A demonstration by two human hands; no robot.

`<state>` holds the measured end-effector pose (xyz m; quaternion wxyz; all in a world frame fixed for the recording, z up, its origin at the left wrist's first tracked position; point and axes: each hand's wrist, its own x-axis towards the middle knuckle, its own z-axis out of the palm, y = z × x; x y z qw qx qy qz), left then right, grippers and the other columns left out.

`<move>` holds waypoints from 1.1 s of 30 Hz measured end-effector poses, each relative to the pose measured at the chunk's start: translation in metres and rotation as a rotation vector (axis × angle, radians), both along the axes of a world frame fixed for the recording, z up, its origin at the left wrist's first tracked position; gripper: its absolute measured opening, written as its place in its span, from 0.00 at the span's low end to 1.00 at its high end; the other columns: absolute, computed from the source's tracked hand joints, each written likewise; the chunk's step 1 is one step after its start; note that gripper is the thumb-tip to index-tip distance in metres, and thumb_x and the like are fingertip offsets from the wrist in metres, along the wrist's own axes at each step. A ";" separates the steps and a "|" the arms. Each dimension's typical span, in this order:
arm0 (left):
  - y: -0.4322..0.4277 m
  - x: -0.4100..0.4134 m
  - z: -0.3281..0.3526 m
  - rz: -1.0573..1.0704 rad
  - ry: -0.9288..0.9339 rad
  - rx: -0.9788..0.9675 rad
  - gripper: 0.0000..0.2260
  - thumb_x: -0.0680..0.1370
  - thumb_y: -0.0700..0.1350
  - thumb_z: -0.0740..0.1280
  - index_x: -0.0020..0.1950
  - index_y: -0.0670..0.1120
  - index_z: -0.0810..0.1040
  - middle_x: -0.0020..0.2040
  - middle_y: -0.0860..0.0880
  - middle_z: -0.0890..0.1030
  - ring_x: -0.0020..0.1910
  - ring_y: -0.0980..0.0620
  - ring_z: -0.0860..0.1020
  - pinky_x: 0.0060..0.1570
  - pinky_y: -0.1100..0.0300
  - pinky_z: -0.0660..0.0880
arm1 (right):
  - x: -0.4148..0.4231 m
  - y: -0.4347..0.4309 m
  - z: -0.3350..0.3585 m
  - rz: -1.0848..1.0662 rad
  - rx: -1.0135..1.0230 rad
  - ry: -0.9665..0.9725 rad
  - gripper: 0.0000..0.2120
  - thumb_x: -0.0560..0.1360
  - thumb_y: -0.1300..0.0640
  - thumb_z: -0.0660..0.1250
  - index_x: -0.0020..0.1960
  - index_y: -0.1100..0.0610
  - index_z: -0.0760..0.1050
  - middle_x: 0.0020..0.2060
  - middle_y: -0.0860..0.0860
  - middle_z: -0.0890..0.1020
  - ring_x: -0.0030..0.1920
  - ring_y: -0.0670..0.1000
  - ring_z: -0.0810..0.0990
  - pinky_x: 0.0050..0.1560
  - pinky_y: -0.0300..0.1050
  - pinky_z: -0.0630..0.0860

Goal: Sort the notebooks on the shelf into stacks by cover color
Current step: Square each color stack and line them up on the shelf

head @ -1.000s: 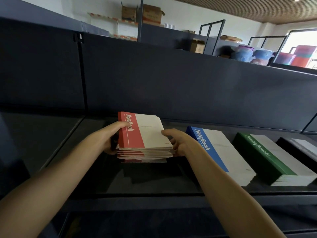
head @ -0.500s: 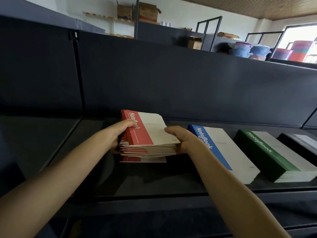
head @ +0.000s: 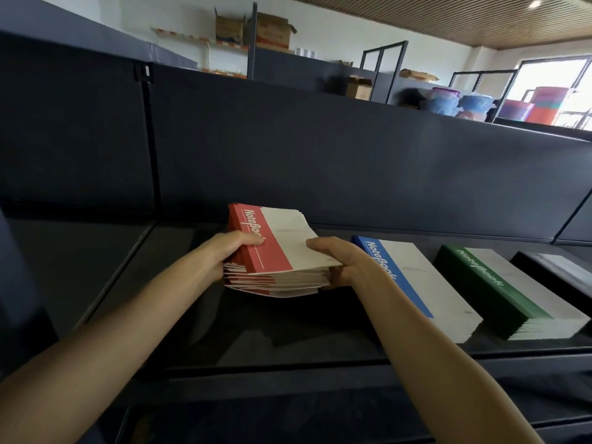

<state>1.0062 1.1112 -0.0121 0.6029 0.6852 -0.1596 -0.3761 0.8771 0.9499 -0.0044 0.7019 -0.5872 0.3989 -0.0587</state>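
Step in hand, my read: squaring up the red pile, the leftmost of four.

Left hand (head: 224, 254) grips the spine side of the red stack (head: 282, 245), thumb on the red band and fingers curled under. The stack sits at the centre-left of the shelf (head: 288, 344). Its lower notebooks are fanned out and ragged at the near edge. Can't tell if the bottom one touches the shelf or is just clear of it. Right hand (head: 344, 267) clamps the opposite edge, thumb on the white part of the cover and fingers wrapped below.

Just beside it is the blue stack (head: 416, 283), then the green stack (head: 503, 293) and the black stack (head: 557, 270). All three are flat and tidy, with a gap between each.

Next move likely calls for an even squeeze from both sides, tapping the edges flush, then setting the pile down parallel to blue without bumping it.

The shelf is dark and glossy, with a dark back panel (head: 320, 155) behind. Beyond that: cardboard boxes (head: 272, 27) up high, plastic tubs (head: 448, 100), and a bright window (head: 551, 81) far right.
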 end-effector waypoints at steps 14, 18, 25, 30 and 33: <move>0.018 0.000 -0.010 0.081 -0.475 -0.318 0.25 0.73 0.35 0.70 0.67 0.47 0.67 0.54 0.53 0.77 0.56 0.52 0.76 0.62 0.50 0.72 | -0.002 0.019 -0.034 0.005 -0.528 -0.543 0.39 0.66 0.72 0.72 0.71 0.51 0.61 0.56 0.47 0.79 0.55 0.44 0.79 0.51 0.48 0.80; 0.024 0.000 -0.011 0.043 -0.489 -0.334 0.29 0.70 0.39 0.74 0.68 0.48 0.66 0.55 0.53 0.77 0.54 0.54 0.76 0.62 0.48 0.71 | -0.006 0.021 -0.044 0.077 -0.505 -0.560 0.30 0.67 0.69 0.73 0.62 0.51 0.66 0.55 0.47 0.78 0.56 0.47 0.78 0.48 0.43 0.80; 0.026 0.000 -0.014 0.055 -0.474 -0.451 0.39 0.57 0.60 0.77 0.65 0.53 0.67 0.55 0.54 0.78 0.51 0.57 0.80 0.54 0.55 0.78 | -0.007 0.028 -0.050 0.088 -0.462 -0.683 0.34 0.58 0.51 0.75 0.60 0.49 0.63 0.58 0.50 0.75 0.56 0.45 0.79 0.46 0.40 0.78; 0.029 -0.003 -0.014 0.061 -0.506 -0.510 0.55 0.49 0.72 0.74 0.69 0.46 0.64 0.55 0.53 0.78 0.50 0.60 0.81 0.44 0.67 0.78 | 0.001 0.037 -0.053 0.136 -0.477 -0.737 0.49 0.59 0.46 0.77 0.70 0.54 0.54 0.63 0.53 0.71 0.62 0.51 0.74 0.53 0.44 0.77; 0.030 -0.001 -0.012 0.021 -0.475 -0.552 0.58 0.48 0.71 0.75 0.70 0.43 0.62 0.55 0.52 0.78 0.51 0.57 0.81 0.44 0.66 0.78 | 0.002 0.038 -0.054 0.187 -0.430 -0.716 0.53 0.59 0.41 0.78 0.72 0.59 0.55 0.63 0.59 0.73 0.62 0.57 0.75 0.54 0.49 0.77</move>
